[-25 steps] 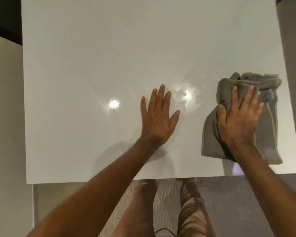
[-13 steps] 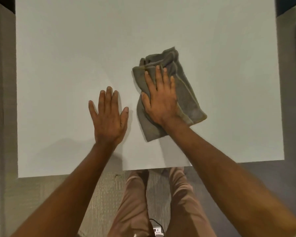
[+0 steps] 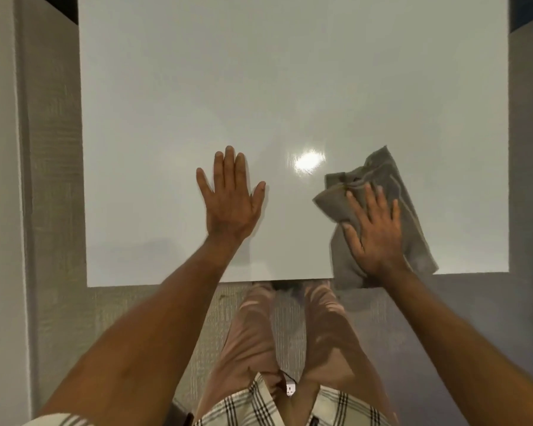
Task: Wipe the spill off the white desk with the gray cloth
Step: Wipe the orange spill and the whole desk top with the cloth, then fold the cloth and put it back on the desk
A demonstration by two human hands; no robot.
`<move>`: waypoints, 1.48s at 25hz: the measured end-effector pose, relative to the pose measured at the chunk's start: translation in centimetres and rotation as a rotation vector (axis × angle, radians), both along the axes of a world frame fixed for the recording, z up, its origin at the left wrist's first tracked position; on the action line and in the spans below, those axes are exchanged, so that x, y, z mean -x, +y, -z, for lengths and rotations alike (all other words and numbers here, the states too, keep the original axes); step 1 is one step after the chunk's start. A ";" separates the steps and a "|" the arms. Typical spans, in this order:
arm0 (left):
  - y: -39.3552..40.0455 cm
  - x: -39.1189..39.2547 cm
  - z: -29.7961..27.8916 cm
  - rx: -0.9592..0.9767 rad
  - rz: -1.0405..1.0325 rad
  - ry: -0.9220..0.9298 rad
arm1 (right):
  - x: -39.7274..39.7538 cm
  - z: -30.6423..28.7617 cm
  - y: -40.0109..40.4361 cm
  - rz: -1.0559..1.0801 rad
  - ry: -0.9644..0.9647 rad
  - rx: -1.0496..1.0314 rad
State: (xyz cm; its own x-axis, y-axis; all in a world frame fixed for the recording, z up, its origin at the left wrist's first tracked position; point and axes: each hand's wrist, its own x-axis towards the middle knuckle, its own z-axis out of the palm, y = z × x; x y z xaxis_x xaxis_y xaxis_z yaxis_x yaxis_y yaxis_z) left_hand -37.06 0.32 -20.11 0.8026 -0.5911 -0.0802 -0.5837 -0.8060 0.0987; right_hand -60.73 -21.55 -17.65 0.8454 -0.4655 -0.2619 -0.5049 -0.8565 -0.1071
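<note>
The white desk [image 3: 259,87] fills the upper view, glossy, with a bright light reflection near its middle. A crumpled gray cloth [image 3: 413,210] lies at the desk's near right, its lower corner hanging over the front edge. My right hand [image 3: 373,232] presses flat on the cloth, fingers spread. To its left, my left hand [image 3: 231,198] rests flat on the bare desk, fingers apart, holding nothing. No spill is clearly visible on the surface.
The desk's front edge [image 3: 166,282] runs just below my hands. My legs [image 3: 259,333] and gray floor [image 3: 474,333] show beneath it. A pale wall or panel [image 3: 0,179] stands at the left.
My right hand has slid the cloth from the desk's middle toward the near right, so that it overhangs the front edge. My left hand stays flat on the desk.
</note>
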 end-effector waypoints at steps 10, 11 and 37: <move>0.1 -0.5 -0.2 0.034 -0.014 0.024 | -11.2 1.2 5.5 -0.107 -0.108 0.002; 0.2 -0.5 -0.3 0.079 -0.028 0.061 | -10.4 1.3 6.6 -0.173 -0.114 -0.006; -3.2 9.3 -10.0 -0.143 -0.262 0.468 | 4.5 -6.5 7.0 1.090 -0.319 -0.893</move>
